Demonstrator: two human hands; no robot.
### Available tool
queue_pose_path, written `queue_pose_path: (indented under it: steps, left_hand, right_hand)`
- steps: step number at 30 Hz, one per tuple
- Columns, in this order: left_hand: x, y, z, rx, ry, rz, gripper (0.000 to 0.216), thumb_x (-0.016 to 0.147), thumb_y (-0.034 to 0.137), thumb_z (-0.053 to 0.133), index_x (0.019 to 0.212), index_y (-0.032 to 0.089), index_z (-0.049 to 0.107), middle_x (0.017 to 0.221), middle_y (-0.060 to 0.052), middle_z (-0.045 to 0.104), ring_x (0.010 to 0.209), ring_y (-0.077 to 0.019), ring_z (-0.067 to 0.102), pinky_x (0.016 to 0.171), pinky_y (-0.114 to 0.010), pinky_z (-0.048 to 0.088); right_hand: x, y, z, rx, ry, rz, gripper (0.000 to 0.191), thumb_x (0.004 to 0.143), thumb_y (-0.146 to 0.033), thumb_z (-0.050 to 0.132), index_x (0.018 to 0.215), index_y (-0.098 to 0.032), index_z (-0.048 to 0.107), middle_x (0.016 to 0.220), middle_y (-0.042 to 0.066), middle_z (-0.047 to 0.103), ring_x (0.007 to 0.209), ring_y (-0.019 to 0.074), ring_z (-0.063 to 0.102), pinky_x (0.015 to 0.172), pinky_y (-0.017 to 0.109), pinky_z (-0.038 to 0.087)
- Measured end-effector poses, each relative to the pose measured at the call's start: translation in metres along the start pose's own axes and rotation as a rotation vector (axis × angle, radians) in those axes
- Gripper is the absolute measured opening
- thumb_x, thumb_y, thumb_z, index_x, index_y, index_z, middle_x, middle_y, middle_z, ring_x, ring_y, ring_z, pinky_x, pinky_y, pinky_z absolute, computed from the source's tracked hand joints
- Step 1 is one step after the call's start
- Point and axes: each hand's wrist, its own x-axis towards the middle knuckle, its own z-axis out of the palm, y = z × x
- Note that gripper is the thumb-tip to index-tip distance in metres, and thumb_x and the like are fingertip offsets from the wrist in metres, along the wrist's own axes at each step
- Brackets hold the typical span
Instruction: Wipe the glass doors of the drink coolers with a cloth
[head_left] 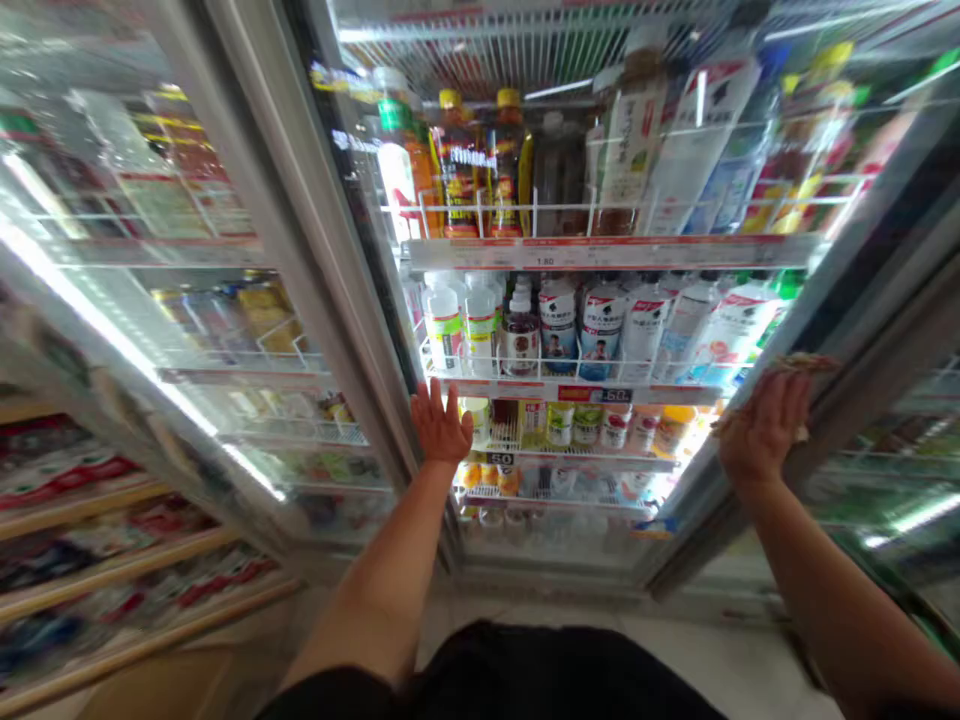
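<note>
In front of me is the glass door (555, 560) of a lit drinks fridge. My left hand (441, 425) lies flat at the door's left side with its fingers spread and nothing in it. On the right, my right hand (765, 425) presses a crumpled cloth (806, 362) against the door near its right frame (832, 405). Most of the cloth is hidden under the palm and fingers. Behind the glass stand rows of bottles, among them a dark bottle with a white label (520, 335) and a blue-labelled bottle (600, 325).
White wire shelves with a price strip (615, 252) hold the bottles. To the left is another fridge door (262, 300), with metal framing (300, 200) between the two. Wooden shelves (82, 515) with packaged goods stand at the lower left. Pale floor (705, 660) shows below.
</note>
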Motion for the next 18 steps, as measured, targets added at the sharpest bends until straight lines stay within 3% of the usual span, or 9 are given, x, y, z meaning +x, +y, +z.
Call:
queue_pose_path:
  steps: [4, 8, 13, 18]
  left_hand:
    - [-0.001, 0.000, 0.001, -0.005, -0.013, -0.018, 0.059, 0.097, 0.046, 0.038, 0.146, 0.014, 0.044, 0.158, -0.019, 0.033, 0.154, -0.0296, 0.008, 0.123, -0.058, 0.010]
    - [-0.002, 0.000, 0.002, -0.006, -0.013, -0.037, 0.059, 0.097, 0.047, 0.037, 0.145, 0.014, 0.046, 0.157, -0.019, 0.035, 0.154, -0.0295, 0.007, 0.123, -0.058, 0.011]
    - [-0.001, 0.001, 0.002, -0.014, -0.007, -0.044, 0.060, 0.097, 0.048, 0.037, 0.145, 0.014, 0.045, 0.158, -0.019, 0.035, 0.154, -0.0289, 0.007, 0.123, -0.058, 0.011]
    - [0.000, 0.001, 0.002, -0.026, -0.007, -0.033, 0.060, 0.097, 0.048, 0.037, 0.146, 0.015, 0.044, 0.159, -0.019, 0.032, 0.154, -0.0292, 0.008, 0.124, -0.057, 0.009]
  right_hand:
    - [0.008, -0.007, 0.005, -0.005, 0.118, 0.039, 0.071, 0.090, -0.021, 0.041, 0.158, -0.015, 0.022, 0.161, 0.022, 0.028, 0.151, 0.0377, 0.022, 0.118, 0.064, 0.025]
    - [0.053, -0.026, 0.008, 0.048, 0.179, 0.058, 0.065, 0.096, -0.021, 0.036, 0.158, -0.013, 0.022, 0.160, 0.022, 0.028, 0.152, 0.0356, 0.018, 0.118, 0.065, 0.021]
    - [0.113, -0.065, 0.005, 0.116, 0.191, 0.035, 0.058, 0.100, -0.024, 0.034, 0.157, -0.013, 0.027, 0.161, 0.021, 0.027, 0.152, 0.0368, 0.017, 0.116, 0.068, 0.022]
    - [0.139, -0.118, 0.003, 0.125, 0.150, 0.043, 0.055, 0.101, -0.023, 0.035, 0.156, -0.015, 0.030, 0.162, 0.018, 0.028, 0.153, 0.0334, 0.017, 0.119, 0.061, 0.023]
